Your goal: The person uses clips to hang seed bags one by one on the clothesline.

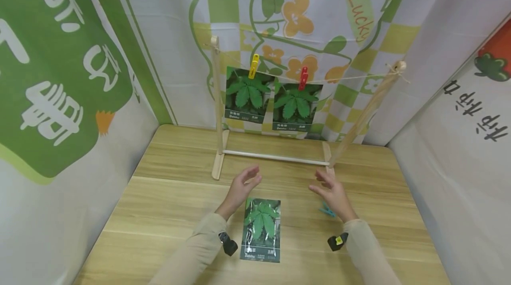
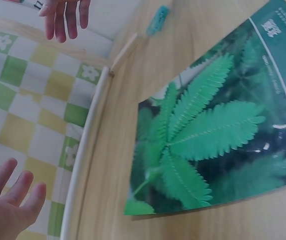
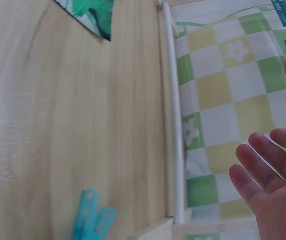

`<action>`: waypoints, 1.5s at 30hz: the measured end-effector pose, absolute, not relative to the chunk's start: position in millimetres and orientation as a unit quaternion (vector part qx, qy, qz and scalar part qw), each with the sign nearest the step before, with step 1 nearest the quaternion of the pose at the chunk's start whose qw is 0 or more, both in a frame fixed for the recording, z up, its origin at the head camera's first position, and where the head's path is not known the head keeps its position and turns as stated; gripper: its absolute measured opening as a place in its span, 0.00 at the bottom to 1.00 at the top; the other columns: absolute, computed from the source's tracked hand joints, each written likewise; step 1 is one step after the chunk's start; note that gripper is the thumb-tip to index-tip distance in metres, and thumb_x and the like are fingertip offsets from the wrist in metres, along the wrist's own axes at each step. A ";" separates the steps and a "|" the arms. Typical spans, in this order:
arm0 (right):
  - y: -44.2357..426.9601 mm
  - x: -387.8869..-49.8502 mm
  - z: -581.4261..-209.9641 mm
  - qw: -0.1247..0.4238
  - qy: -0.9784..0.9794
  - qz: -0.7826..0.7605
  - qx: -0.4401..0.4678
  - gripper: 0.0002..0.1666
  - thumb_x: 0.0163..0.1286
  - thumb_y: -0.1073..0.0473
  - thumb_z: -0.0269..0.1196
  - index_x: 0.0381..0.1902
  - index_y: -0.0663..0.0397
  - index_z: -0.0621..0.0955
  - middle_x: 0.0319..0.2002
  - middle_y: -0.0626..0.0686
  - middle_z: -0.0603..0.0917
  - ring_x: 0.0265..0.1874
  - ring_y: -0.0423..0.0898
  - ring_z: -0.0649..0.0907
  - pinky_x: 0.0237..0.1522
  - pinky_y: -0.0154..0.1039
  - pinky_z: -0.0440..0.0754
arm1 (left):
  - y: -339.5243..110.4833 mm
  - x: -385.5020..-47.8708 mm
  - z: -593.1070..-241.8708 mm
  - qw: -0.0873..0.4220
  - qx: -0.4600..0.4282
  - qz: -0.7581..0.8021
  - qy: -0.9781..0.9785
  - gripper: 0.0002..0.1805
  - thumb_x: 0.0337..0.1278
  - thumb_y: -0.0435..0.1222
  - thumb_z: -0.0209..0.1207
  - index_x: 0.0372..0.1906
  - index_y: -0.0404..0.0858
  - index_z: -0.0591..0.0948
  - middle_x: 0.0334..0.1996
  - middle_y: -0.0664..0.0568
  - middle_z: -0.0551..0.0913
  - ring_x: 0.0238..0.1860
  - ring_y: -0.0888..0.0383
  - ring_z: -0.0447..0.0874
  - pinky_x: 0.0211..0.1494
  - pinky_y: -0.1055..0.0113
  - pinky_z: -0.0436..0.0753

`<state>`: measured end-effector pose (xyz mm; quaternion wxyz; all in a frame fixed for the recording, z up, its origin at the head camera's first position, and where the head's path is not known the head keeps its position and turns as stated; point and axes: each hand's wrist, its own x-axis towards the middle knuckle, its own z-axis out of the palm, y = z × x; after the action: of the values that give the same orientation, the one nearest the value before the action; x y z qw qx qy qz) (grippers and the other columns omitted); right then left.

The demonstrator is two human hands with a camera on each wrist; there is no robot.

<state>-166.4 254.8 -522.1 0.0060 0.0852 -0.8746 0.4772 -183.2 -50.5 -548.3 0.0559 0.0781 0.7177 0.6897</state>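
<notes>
A green seed packet with a leaf picture (image 1: 261, 232) lies flat on the table between the forearms. My left hand (image 1: 244, 184) hovers just beyond its upper left corner, fingers relaxed and holding nothing. Across from it, my right hand (image 1: 332, 193) is raised with loose fingers, also holding nothing. A blue clothespin (image 1: 328, 209) lies on the table, partly behind the right hand; in the right wrist view the clothespin (image 3: 91, 217) shows at the bottom. Two similar packets hang from a string: the left packet (image 1: 248, 96) under a yellow clothespin (image 1: 253, 66), the right packet (image 1: 296, 108) under a red clothespin (image 1: 303, 78).
A wooden frame stands at the table's back, with a left post (image 1: 217, 99), a leaning right post (image 1: 365, 116) and a white lower bar (image 1: 275, 157). The string (image 1: 351, 78) sags between the post tops. A checked cloth (image 1: 223, 5) hangs behind it.
</notes>
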 end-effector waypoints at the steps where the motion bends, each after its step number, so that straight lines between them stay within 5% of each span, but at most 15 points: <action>1: 255.1 -165.5 -523.5 0.003 -0.875 0.478 0.082 0.36 0.66 0.56 0.66 0.67 0.65 0.69 0.62 0.67 0.75 0.61 0.63 0.75 0.64 0.61 0.71 | -50.6 -182.6 -549.6 0.057 0.078 0.687 0.720 0.28 0.65 0.39 0.59 0.67 0.31 0.69 0.65 0.35 0.72 0.67 0.38 0.69 0.69 0.48 0.72; 15: 263.5 -159.8 -552.3 -0.009 -0.887 0.458 0.053 0.36 0.64 0.54 0.67 0.65 0.66 0.71 0.61 0.68 0.76 0.59 0.63 0.76 0.63 0.60 0.73 | -52.1 -178.2 -573.1 0.101 0.066 0.650 0.751 0.31 0.64 0.40 0.60 0.67 0.31 0.68 0.67 0.35 0.69 0.68 0.36 0.67 0.69 0.45 0.71; 25: 269.2 -156.5 -572.8 -0.056 -0.906 0.419 0.023 0.40 0.66 0.51 0.66 0.69 0.67 0.66 0.64 0.67 0.73 0.63 0.64 0.73 0.66 0.60 0.70 | -47.6 -173.1 -579.1 0.143 0.053 0.588 0.794 0.37 0.61 0.52 0.61 0.70 0.37 0.67 0.68 0.37 0.70 0.68 0.37 0.67 0.68 0.42 0.70; 45: 278.0 -148.5 -588.5 -0.088 -0.946 0.312 0.011 0.41 0.64 0.49 0.67 0.66 0.70 0.68 0.60 0.66 0.76 0.60 0.65 0.75 0.62 0.61 0.73 | -38.0 -168.6 -586.2 0.159 0.115 0.428 0.882 0.36 0.55 0.50 0.66 0.64 0.34 0.73 0.63 0.37 0.74 0.65 0.38 0.72 0.67 0.44 0.71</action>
<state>-148.5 278.0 -588.5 -0.0878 0.0111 -0.9461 0.3116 -168.6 -38.0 -586.2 0.1593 0.1152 0.8823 0.4277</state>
